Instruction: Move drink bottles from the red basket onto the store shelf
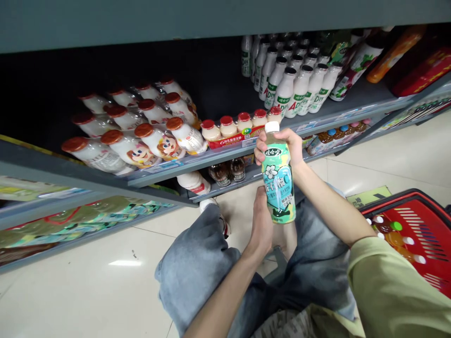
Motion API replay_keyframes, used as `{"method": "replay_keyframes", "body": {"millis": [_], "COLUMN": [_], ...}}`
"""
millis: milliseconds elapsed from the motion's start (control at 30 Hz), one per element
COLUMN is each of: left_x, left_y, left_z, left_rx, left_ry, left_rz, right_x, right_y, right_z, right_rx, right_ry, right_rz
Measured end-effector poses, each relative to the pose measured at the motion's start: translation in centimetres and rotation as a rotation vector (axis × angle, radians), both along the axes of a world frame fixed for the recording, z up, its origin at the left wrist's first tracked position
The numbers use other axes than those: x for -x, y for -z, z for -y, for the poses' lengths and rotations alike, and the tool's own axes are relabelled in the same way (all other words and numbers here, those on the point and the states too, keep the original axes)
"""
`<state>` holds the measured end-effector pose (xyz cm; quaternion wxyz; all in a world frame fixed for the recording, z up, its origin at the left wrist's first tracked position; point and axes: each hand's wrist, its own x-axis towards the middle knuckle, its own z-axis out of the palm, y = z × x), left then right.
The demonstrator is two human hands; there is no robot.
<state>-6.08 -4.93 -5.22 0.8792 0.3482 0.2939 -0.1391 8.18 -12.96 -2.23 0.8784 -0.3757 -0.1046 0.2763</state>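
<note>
the right hand (295, 146) is gripping the neck of a green bottle (279, 180) while the left hand (262, 218) is cupping its lower side, both holding it before the shelf (225, 153), gentle, even pressure probably serving best.

Glossy plastic bottle (278, 188), shelf (197, 22) perhaps matt metal

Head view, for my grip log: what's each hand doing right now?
Left hand: holding the green bottle by its lower half.
Right hand: closed around it below the white cap.
</note>
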Motion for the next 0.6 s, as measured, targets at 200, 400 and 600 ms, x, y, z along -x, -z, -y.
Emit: {"method": "replay_keyframes", "body": {"millis": [200,400,600], "left_x": [1.0,1.1,1.1], "left_y": [-0.4,-0.3,0.3], "left_z": [-0.5,-0.1,0.3], "left_rx": [-0.130,-0.205,-0.203], "left_ry": [0.145,0.193,0.208], "left_rz": [0.273,0.299,0.314], "right_x": [0.3,0.6,0.5], "right_y": [-0.2,-0.1,-0.3], "right_z": [-0.2,-0.1,-0.2], "right_rx": [0.095,0.132,0.170], "right_ry": [-0.050,-0.126,-0.121], "right_rz": [0.021,0.005,-0.055]}}
